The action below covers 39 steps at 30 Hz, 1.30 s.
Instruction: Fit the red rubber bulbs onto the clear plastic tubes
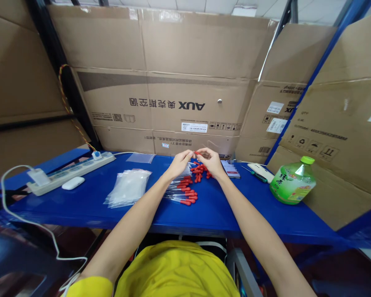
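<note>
My left hand [181, 163] and my right hand [211, 161] meet over the far part of the blue table. Between their fingertips shows a small red rubber dropper bulb [197, 152], pinched by my right hand. The left fingers are closed at its other end; whatever they grip is hidden. Below my left hand lie clear droppers with red bulbs [188, 194], bulbs pointing right. Clear thin tubes [187, 169] lie partly hidden behind that hand. A heap of loose red bulbs [199, 172] sits under my right hand.
Left of the droppers lies a stack of clear plastic bags [128, 187]. A power strip [77, 171] and white case [73, 183] stand farther left. To the right are a phone [231, 169], a pale green-edged object [261, 172] and a green bottle [293, 181]. Cardboard [173, 49] walls the back.
</note>
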Each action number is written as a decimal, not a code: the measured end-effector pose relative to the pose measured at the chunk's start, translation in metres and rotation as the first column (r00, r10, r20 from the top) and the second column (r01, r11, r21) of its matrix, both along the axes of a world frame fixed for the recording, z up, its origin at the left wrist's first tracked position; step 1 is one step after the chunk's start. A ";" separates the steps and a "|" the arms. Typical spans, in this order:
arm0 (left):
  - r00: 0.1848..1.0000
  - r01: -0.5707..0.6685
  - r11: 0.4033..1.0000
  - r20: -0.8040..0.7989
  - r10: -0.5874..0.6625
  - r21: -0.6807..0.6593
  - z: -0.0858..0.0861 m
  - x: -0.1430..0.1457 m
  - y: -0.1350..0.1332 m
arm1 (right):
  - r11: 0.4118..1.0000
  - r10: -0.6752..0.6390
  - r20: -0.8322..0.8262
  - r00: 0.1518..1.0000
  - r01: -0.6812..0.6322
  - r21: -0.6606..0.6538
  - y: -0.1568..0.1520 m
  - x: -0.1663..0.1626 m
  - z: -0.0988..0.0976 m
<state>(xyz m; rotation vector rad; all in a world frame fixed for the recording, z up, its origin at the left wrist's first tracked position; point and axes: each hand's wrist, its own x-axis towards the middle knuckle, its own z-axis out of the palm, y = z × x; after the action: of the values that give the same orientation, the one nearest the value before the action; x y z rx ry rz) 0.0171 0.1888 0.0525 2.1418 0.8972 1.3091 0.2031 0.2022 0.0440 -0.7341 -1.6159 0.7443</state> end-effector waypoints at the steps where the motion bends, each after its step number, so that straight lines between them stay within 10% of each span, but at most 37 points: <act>1: 1.000 0.008 1.000 -0.003 -0.008 0.002 0.000 0.000 0.000 | 1.000 0.005 -0.002 1.000 -0.005 0.004 -0.001 0.000 0.001; 39: 0.952 0.086 0.994 -0.300 -0.063 0.066 0.006 -0.017 0.002 | 0.960 -0.147 0.339 0.929 0.051 0.275 -0.014 0.012 0.010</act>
<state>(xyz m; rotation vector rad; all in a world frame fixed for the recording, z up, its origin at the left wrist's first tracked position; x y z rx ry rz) 0.0003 0.1913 0.0584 2.4545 0.8812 1.0150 0.2152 0.1882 0.0539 -0.7818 -1.9435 0.3217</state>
